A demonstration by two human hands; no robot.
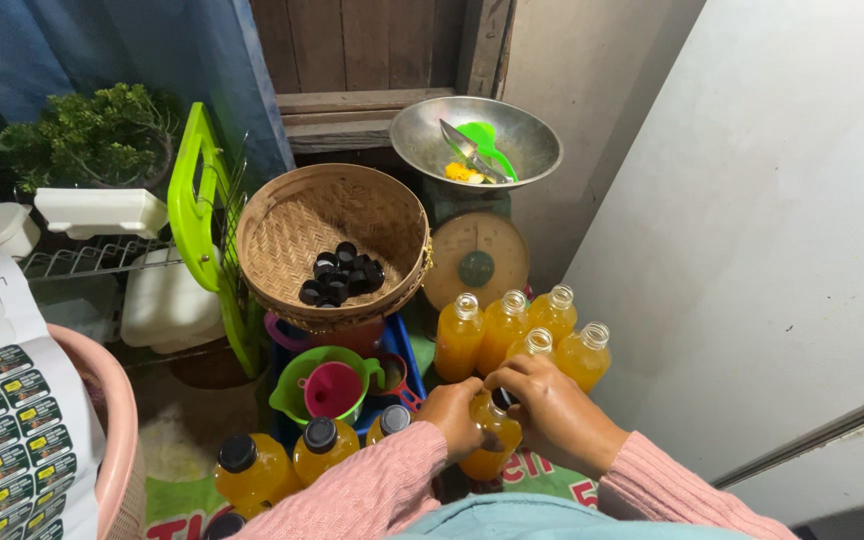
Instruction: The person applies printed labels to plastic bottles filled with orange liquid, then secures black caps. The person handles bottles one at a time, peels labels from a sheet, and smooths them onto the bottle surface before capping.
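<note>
My left hand [451,415] grips the body of a bottle of orange juice [490,440] standing on the floor. Over its neck my right hand [552,405] pinches a black cap [503,398]. Just beyond stand several uncapped bottles of orange juice [522,335]. A few capped bottles [287,458] stand to the left, near my sleeve. A woven basket [287,235] holding several loose black caps [342,274] sits behind them.
A green jug with a pink funnel [330,388] stands under the basket. A kitchen scale [476,262] with a metal bowl [532,135] is at the back. A sheet of stickers [7,420] drapes over a pink tub at left. A pale wall [772,220] closes the right.
</note>
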